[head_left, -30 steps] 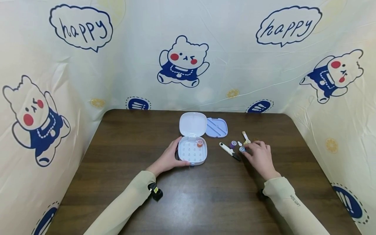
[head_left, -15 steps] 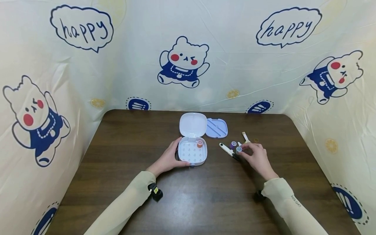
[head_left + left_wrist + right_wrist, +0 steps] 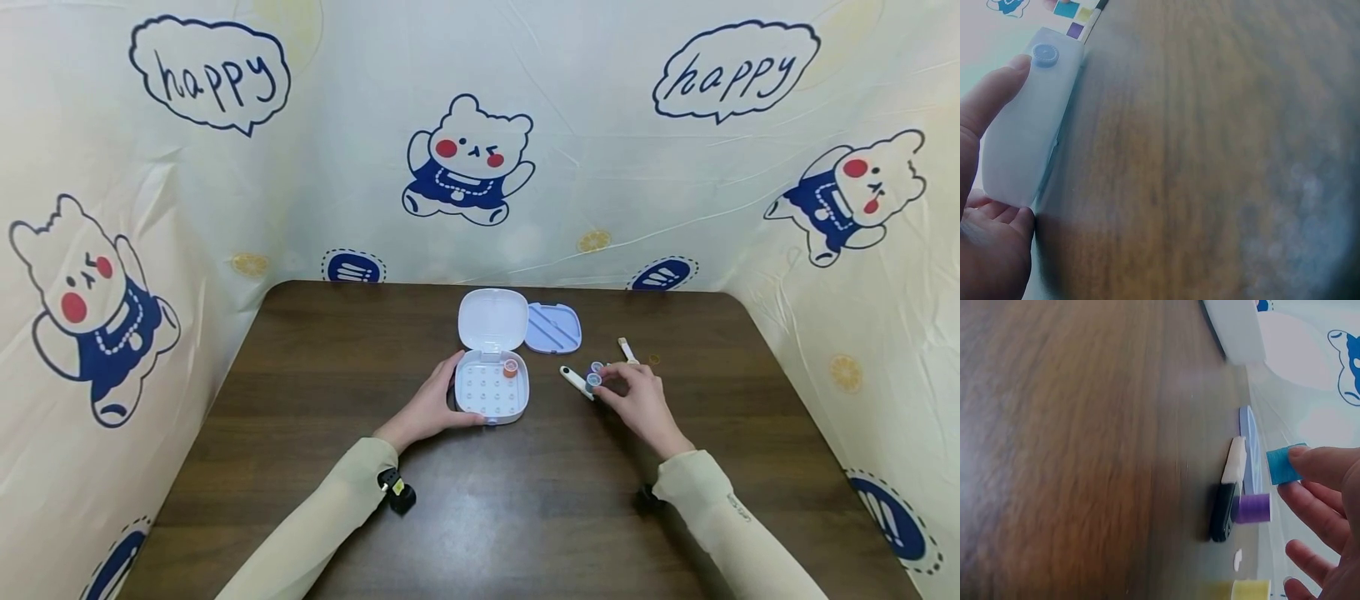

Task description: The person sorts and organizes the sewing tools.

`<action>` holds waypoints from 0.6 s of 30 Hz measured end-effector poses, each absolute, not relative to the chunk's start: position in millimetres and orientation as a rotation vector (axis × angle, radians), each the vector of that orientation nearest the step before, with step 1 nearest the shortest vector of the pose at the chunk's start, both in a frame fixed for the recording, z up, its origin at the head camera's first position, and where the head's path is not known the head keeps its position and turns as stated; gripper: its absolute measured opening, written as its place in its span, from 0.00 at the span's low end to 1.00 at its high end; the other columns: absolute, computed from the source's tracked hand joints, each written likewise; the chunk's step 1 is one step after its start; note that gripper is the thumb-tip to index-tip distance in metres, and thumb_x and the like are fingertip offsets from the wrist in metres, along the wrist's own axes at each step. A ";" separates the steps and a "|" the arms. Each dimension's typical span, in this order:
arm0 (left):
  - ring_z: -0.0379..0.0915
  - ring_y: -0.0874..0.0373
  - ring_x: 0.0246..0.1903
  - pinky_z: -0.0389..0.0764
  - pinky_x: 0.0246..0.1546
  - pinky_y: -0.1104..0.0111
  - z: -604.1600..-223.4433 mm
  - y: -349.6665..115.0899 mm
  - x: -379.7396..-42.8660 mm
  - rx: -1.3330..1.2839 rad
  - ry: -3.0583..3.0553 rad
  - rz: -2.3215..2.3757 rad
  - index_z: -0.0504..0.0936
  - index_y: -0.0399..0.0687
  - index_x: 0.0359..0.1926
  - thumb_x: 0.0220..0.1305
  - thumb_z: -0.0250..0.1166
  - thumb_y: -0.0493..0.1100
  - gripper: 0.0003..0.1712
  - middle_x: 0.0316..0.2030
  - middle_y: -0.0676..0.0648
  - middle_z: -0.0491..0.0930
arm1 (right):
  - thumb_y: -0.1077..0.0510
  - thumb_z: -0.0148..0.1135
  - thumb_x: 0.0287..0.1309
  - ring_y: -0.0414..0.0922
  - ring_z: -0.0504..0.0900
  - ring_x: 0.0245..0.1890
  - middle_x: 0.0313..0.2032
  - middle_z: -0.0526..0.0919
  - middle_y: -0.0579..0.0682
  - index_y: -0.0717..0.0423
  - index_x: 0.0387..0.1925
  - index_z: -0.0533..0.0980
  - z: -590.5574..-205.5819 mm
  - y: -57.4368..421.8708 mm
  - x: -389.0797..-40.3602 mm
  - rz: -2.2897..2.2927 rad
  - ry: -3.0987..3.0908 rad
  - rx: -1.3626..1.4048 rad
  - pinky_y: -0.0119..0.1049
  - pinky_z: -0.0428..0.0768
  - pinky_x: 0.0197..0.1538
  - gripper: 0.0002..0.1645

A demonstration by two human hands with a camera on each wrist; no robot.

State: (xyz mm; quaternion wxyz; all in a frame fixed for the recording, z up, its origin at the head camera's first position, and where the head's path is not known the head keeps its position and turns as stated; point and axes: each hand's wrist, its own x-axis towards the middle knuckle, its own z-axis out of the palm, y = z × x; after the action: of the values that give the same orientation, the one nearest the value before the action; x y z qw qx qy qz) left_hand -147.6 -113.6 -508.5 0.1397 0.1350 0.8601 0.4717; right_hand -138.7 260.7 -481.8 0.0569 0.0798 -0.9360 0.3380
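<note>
My right hand (image 3: 641, 404) pinches a blue thread spool (image 3: 1280, 466) between thumb and fingers, held up over the table. Below it in the right wrist view, a purple thread spool (image 3: 1252, 508) stands beside a white-and-black tool (image 3: 1229, 487). Part of a yellow thread spool (image 3: 1251, 590) shows at that view's bottom edge. With fingers along its left side and thumb at the front by the latch, my left hand (image 3: 423, 408) grips a white box (image 3: 1029, 137). Its lid (image 3: 492, 318) is raised. Inside, an orange thread spool (image 3: 510, 368) sits at the back right among rows of small pegs.
Behind the box to the right lies a light blue tray (image 3: 553, 326) with diagonal dividers. A slim white item (image 3: 626, 348) lies past my right fingers, with a small yellowish loop (image 3: 655, 359) near it. A printed cloth (image 3: 480, 150) hangs around the brown table (image 3: 360, 333).
My right hand has moved left with the blue spool, from beside the small items to over the white-and-black tool. The left hand and the box have stayed put.
</note>
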 end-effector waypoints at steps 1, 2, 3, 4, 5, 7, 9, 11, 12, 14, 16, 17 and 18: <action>0.55 0.47 0.76 0.60 0.75 0.47 -508.7 -113.4 -147.6 0.390 2.485 1.362 0.46 0.50 0.84 0.48 0.84 0.60 0.73 0.79 0.41 0.54 | 0.60 0.76 0.60 0.61 0.72 0.58 0.45 0.89 0.57 0.58 0.47 0.84 -482.0 259.1 -139.2 1.023 -2.839 0.244 0.62 0.60 0.61 0.14; 0.55 0.47 0.76 0.60 0.75 0.48 -508.7 -113.3 -147.6 0.390 2.484 1.363 0.46 0.50 0.84 0.48 0.84 0.60 0.73 0.79 0.41 0.54 | 0.60 0.76 0.60 0.61 0.73 0.57 0.45 0.89 0.57 0.58 0.47 0.84 -482.0 257.4 -139.7 1.024 -2.837 0.247 0.61 0.60 0.60 0.14; 0.55 0.47 0.76 0.60 0.75 0.47 -508.8 -113.3 -147.6 0.389 2.484 1.362 0.46 0.50 0.84 0.48 0.84 0.61 0.73 0.79 0.41 0.54 | 0.60 0.76 0.60 0.60 0.73 0.57 0.45 0.89 0.57 0.58 0.46 0.84 -482.0 255.5 -140.2 1.025 -2.833 0.252 0.61 0.61 0.60 0.14; 0.55 0.46 0.76 0.60 0.75 0.47 -508.8 -113.3 -147.6 0.390 2.483 1.363 0.46 0.50 0.84 0.48 0.84 0.60 0.73 0.79 0.40 0.54 | 0.60 0.76 0.59 0.60 0.73 0.57 0.45 0.89 0.57 0.58 0.46 0.84 -482.1 253.6 -140.8 1.032 -2.828 0.257 0.60 0.61 0.60 0.14; 0.55 0.46 0.76 0.60 0.75 0.47 -508.8 -113.4 -147.6 0.389 2.482 1.363 0.46 0.50 0.84 0.48 0.84 0.61 0.73 0.79 0.41 0.54 | 0.60 0.77 0.59 0.60 0.73 0.56 0.45 0.89 0.56 0.58 0.46 0.85 -482.1 251.8 -141.3 1.036 -2.822 0.263 0.59 0.61 0.59 0.14; 0.55 0.46 0.76 0.60 0.75 0.47 -508.9 -113.8 -147.6 0.387 2.480 1.366 0.46 0.50 0.84 0.48 0.84 0.60 0.73 0.79 0.41 0.54 | 0.60 0.77 0.58 0.60 0.74 0.56 0.44 0.89 0.55 0.57 0.45 0.85 -482.1 248.1 -142.8 1.043 -2.811 0.278 0.59 0.61 0.59 0.13; 0.55 0.46 0.76 0.60 0.75 0.46 -509.0 -114.1 -147.6 0.388 2.480 1.371 0.46 0.49 0.83 0.48 0.84 0.61 0.73 0.79 0.40 0.54 | 0.60 0.77 0.58 0.60 0.74 0.56 0.43 0.89 0.55 0.56 0.45 0.85 -481.8 244.1 -144.4 1.054 -2.806 0.290 0.59 0.62 0.59 0.13; 0.55 0.46 0.76 0.60 0.74 0.47 -509.3 -114.2 -147.7 0.388 2.481 1.370 0.46 0.49 0.83 0.49 0.84 0.61 0.73 0.79 0.41 0.54 | 0.60 0.77 0.58 0.60 0.74 0.56 0.41 0.89 0.55 0.55 0.44 0.85 -481.4 240.2 -146.1 1.059 -2.808 0.295 0.58 0.62 0.59 0.13; 0.55 0.46 0.76 0.60 0.75 0.47 -509.5 -114.1 -147.7 0.389 2.483 1.370 0.46 0.49 0.83 0.49 0.84 0.61 0.73 0.79 0.41 0.54 | 0.59 0.77 0.58 0.59 0.74 0.56 0.40 0.89 0.55 0.55 0.45 0.85 -481.0 238.2 -146.9 1.065 -2.812 0.295 0.57 0.63 0.59 0.13; 0.55 0.47 0.76 0.61 0.74 0.47 -510.2 -113.8 -148.1 0.392 2.486 1.364 0.46 0.50 0.84 0.49 0.84 0.61 0.73 0.79 0.41 0.54 | 0.59 0.77 0.59 0.59 0.74 0.56 0.40 0.89 0.56 0.55 0.45 0.85 -480.3 234.3 -148.3 1.074 -2.820 0.297 0.56 0.64 0.59 0.13; 0.55 0.47 0.76 0.61 0.74 0.47 -510.6 -113.8 -148.4 0.393 2.489 1.360 0.46 0.50 0.84 0.48 0.84 0.61 0.73 0.79 0.41 0.54 | 0.58 0.77 0.59 0.59 0.73 0.55 0.41 0.89 0.58 0.55 0.45 0.84 -479.3 230.5 -149.6 1.092 -2.823 0.298 0.56 0.65 0.59 0.14; 0.55 0.47 0.76 0.61 0.74 0.47 -510.6 -113.8 -148.5 0.394 2.489 1.361 0.46 0.50 0.84 0.48 0.84 0.61 0.73 0.79 0.41 0.54 | 0.58 0.77 0.59 0.59 0.73 0.55 0.41 0.89 0.58 0.56 0.46 0.84 -478.9 228.7 -150.2 1.104 -2.821 0.302 0.56 0.66 0.59 0.14; 0.55 0.47 0.76 0.61 0.74 0.47 -510.7 -113.9 -148.7 0.393 2.490 1.361 0.46 0.50 0.84 0.48 0.84 0.61 0.73 0.79 0.41 0.54 | 0.58 0.76 0.60 0.59 0.73 0.55 0.42 0.89 0.58 0.56 0.46 0.84 -478.6 227.0 -150.8 1.108 -2.818 0.309 0.57 0.67 0.59 0.14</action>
State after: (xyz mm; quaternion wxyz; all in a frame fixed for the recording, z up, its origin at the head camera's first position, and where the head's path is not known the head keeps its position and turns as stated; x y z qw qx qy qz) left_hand -148.7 -113.9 -510.7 0.1381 0.1360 0.8608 0.4705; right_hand -150.8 227.0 -478.6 0.0488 0.1015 -0.9248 0.3634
